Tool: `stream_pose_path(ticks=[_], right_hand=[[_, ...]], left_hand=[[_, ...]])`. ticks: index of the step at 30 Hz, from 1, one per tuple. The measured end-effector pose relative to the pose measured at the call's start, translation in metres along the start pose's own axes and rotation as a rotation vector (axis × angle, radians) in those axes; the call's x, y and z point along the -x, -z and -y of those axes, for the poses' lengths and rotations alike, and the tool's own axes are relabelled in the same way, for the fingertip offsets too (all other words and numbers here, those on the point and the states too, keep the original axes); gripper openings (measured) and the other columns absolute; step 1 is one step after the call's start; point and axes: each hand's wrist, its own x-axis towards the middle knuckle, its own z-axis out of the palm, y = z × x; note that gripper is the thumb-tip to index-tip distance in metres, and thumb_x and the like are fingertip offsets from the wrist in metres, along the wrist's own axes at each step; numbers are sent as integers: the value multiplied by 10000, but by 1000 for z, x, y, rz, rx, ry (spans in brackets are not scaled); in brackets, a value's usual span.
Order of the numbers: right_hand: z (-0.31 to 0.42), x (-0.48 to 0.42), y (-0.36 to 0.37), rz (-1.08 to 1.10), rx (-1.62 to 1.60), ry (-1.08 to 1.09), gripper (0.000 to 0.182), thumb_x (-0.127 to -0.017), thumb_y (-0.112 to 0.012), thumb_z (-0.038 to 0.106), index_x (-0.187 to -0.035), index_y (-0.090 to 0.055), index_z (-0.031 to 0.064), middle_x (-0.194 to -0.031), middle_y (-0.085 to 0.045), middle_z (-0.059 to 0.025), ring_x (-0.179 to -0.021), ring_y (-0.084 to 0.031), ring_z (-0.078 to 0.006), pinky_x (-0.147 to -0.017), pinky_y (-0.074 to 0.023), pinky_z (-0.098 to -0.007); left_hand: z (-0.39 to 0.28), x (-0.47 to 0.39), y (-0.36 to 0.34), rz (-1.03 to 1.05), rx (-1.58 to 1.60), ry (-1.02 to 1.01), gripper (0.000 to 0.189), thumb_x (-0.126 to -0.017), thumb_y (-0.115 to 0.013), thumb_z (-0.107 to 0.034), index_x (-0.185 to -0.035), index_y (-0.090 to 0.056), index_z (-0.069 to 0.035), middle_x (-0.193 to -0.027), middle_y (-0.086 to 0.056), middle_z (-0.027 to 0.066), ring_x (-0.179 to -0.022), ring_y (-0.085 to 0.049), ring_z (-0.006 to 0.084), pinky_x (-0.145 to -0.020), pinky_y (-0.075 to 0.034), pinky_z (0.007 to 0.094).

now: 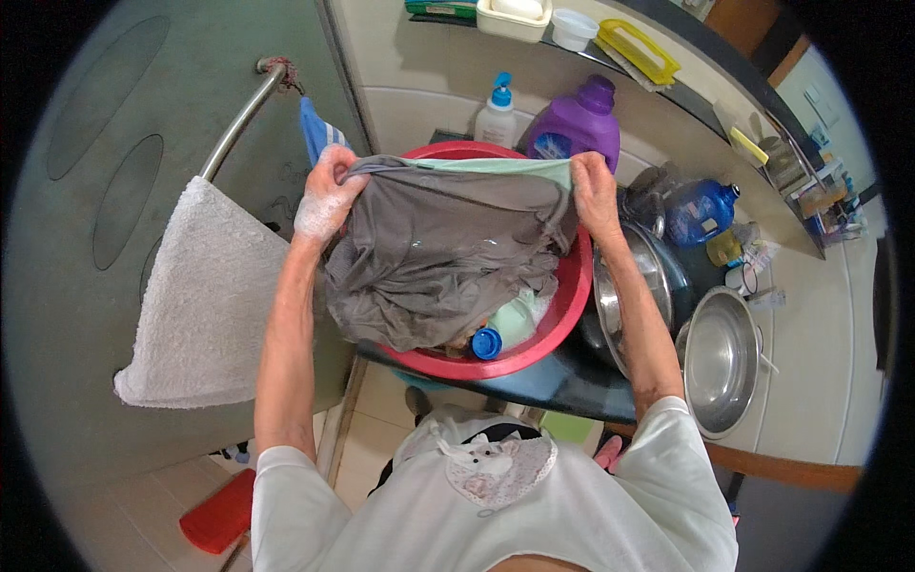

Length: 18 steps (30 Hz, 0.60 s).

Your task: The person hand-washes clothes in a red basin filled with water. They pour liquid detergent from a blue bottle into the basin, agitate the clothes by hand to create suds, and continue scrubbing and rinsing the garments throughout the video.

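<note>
My left hand [325,194], with suds on its back and wrist, grips the upper left edge of a wet grey-brown garment [457,222]. The edge's other end, where a pale green strip of cloth [500,166] runs along it, is pinched in my right hand [595,194]. The garment is stretched between my hands and drapes into a red plastic basin [515,368], hanging over its left rim. Below it in the basin lie light green cloth [516,322], some suds and a blue bottle cap [487,344]; whatever the cap belongs to is mostly hidden.
Behind the basin stand a white pump bottle [496,121] and a purple detergent bottle [582,118]. Metal basins [722,365] and a blue bottle [697,214] are at the right. A yellow brush [638,50] lies on the shelf above. A white towel [207,307] hangs from a metal bar at the left.
</note>
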Motion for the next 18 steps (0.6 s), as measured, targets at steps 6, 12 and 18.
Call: stream_pose_path(ticks=[6,12,18], right_hand=[[10,-44,15,-85,-191,34,180,-877,-517,165,-900,-570,-5,-798,-582,-57,-771,-528,-132,-719,-427,-263],[36,-63,31,-82,-267,62,143,-866,-543,130,-892,-586,-4,-795,-572,-12,-755,-502,-92,-709,-418,-233],[26,-67,30,-51,-243,47,137,-863,-541,125,-883,-592,0,-790,-578,-14,-754,-506,-90,-703,-418,-234]], left_hand=[[-15,-5,13,-58,-55,-99,198,-749,-635,-107,-884,-522,-16,-796,-550,26,-759,-521,97,-701,-423,246],[-39,1,24,7,-236,-57,200,-760,-633,-138,-898,-566,-9,-751,-571,32,-728,-536,97,-697,-430,255],[-27,4,20,-33,-165,-84,152,-785,-603,-136,-851,-546,-11,-728,-546,12,-709,-507,83,-680,-421,243]])
